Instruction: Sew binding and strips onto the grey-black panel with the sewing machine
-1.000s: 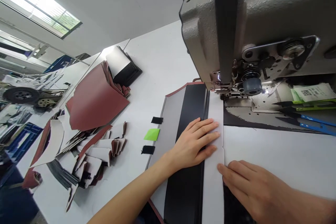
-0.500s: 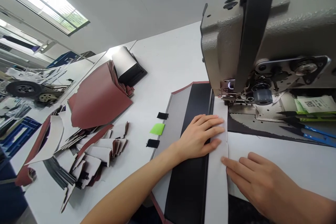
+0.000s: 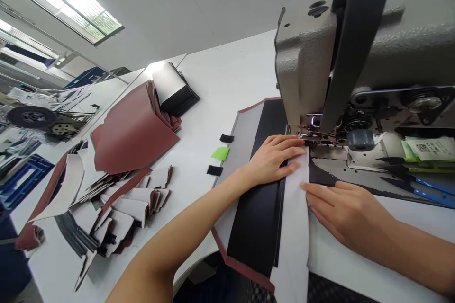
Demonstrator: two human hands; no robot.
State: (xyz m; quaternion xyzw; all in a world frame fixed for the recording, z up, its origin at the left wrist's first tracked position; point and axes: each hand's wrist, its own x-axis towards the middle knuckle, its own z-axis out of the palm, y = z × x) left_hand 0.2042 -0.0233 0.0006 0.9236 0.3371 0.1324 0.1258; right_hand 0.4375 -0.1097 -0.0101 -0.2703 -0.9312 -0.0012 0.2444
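Sewing machine [image 3: 355, 42] stands on white bench [image 3: 227, 66]. Black-and-white panel [image 3: 258, 227] lies with its end at presser foot [image 3: 311, 136]. Left hand [image 3: 273, 158] and right hand [image 3: 341, 210] rest flat on it, fingers extended, pressing, not gripping.

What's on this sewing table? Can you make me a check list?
surface: white work table
job's things: white strip on a black panel, reaching the sewing machine's presser foot
clutter: heaped reddish-brown pieces, black tab, green tab, blue-handled snips
hands: left hand flat on the panel, fingertips at the strip; right hand flat on the strip's edge
cables: nothing seen
surroundings: bright window, blue crate
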